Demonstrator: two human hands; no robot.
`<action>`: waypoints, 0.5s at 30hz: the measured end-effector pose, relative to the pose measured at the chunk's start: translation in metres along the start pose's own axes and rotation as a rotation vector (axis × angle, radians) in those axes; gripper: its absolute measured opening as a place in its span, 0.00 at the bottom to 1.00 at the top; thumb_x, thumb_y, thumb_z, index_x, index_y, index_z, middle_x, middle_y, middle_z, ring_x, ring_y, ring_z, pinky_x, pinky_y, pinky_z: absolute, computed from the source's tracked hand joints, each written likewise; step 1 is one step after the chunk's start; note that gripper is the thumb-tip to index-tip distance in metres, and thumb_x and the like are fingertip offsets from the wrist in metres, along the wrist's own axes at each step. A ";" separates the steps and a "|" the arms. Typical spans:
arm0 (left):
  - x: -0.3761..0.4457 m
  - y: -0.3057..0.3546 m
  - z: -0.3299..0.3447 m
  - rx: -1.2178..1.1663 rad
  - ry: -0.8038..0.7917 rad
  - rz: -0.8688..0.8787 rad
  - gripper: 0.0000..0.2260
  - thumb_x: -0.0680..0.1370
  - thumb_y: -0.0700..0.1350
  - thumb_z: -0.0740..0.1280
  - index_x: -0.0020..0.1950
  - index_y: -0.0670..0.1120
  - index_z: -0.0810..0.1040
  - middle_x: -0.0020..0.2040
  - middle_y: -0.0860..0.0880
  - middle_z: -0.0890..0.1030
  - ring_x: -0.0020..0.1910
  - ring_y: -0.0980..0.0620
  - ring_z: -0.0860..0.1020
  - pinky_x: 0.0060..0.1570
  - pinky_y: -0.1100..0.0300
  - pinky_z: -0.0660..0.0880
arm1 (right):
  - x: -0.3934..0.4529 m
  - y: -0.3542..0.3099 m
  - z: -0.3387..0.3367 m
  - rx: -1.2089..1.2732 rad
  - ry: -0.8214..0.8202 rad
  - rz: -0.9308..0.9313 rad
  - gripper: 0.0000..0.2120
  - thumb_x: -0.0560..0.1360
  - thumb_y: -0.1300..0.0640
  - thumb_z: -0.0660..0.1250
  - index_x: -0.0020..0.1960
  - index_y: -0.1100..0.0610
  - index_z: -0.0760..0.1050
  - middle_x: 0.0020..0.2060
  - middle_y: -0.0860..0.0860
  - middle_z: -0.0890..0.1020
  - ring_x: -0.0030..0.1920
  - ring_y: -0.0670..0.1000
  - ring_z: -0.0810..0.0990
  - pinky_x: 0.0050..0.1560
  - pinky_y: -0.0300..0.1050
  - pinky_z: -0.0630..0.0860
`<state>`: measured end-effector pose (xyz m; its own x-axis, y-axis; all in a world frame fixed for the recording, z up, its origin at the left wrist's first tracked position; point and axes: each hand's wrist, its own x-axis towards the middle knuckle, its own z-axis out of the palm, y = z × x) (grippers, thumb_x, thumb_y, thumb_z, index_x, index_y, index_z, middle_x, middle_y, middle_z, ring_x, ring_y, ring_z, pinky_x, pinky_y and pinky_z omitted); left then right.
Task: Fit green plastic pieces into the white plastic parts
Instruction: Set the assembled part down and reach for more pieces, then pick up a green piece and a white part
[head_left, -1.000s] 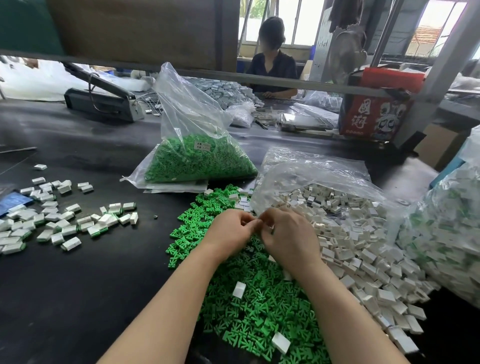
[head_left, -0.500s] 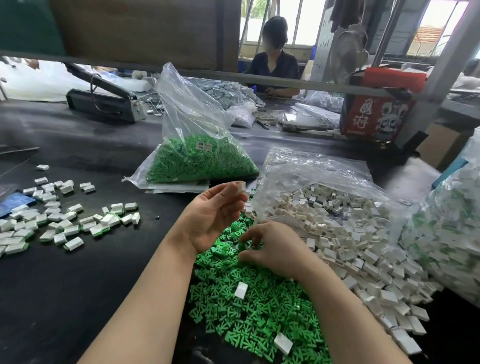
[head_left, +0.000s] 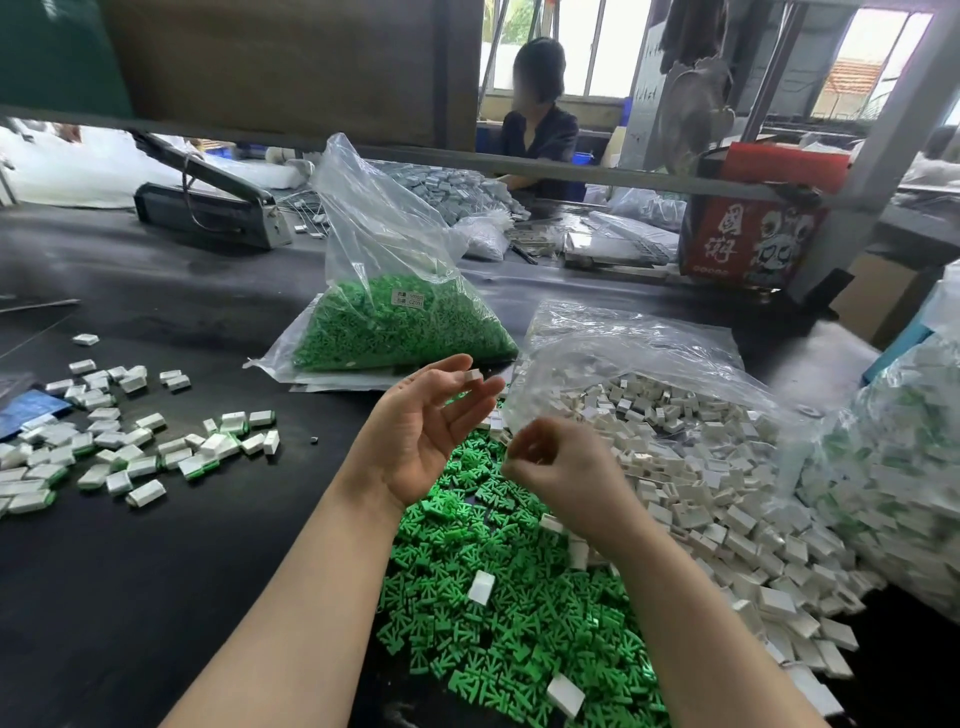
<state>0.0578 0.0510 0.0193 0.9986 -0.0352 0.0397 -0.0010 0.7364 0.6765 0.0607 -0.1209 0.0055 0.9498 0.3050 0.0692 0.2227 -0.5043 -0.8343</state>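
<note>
My left hand (head_left: 421, 436) is raised palm-up over the table and pinches a small white part (head_left: 471, 375) between thumb and fingertips. Just right of it and lower, my right hand (head_left: 571, 473) hovers above the loose pile of green pieces (head_left: 493, 597). Its fingers are curled and pinched together as on a small piece, which motion blur hides. A heap of white parts (head_left: 701, 467) spills from an open clear bag to the right of the green pile.
Finished white-and-green parts (head_left: 130, 447) lie scattered at the left. A clear bag of green pieces (head_left: 405, 327) stands behind my hands, and another full bag (head_left: 893, 493) sits at the right edge. A grey machine (head_left: 208, 208), a red box (head_left: 753, 234) and a seated person (head_left: 540, 119) are farther back.
My hands came apart from in front of me. The left rose with a white part; the right dipped into the green pile, then lifted with fingers pinched.
</note>
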 end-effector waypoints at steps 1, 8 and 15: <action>0.001 0.000 0.000 -0.009 0.017 0.011 0.10 0.72 0.34 0.65 0.52 0.38 0.77 0.41 0.41 0.84 0.46 0.42 0.85 0.41 0.58 0.82 | -0.001 -0.003 -0.004 0.205 0.031 0.015 0.05 0.73 0.61 0.73 0.45 0.56 0.78 0.37 0.49 0.83 0.37 0.47 0.80 0.39 0.40 0.80; 0.004 -0.008 0.006 0.136 0.128 -0.020 0.14 0.78 0.31 0.52 0.52 0.36 0.78 0.33 0.45 0.83 0.40 0.46 0.85 0.37 0.59 0.81 | -0.001 -0.008 -0.015 0.846 0.085 0.083 0.15 0.63 0.59 0.75 0.49 0.58 0.81 0.43 0.56 0.81 0.37 0.49 0.73 0.31 0.36 0.72; 0.005 -0.016 0.010 0.360 0.128 -0.038 0.07 0.77 0.30 0.63 0.52 0.39 0.76 0.37 0.46 0.81 0.30 0.56 0.78 0.27 0.67 0.74 | 0.002 -0.006 -0.015 0.902 0.067 0.044 0.09 0.62 0.61 0.76 0.43 0.55 0.85 0.40 0.54 0.83 0.36 0.49 0.74 0.31 0.35 0.71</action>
<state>0.0621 0.0323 0.0155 0.9968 0.0435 -0.0668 0.0401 0.4508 0.8917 0.0641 -0.1293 0.0184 0.9705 0.2386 0.0348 -0.0443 0.3185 -0.9469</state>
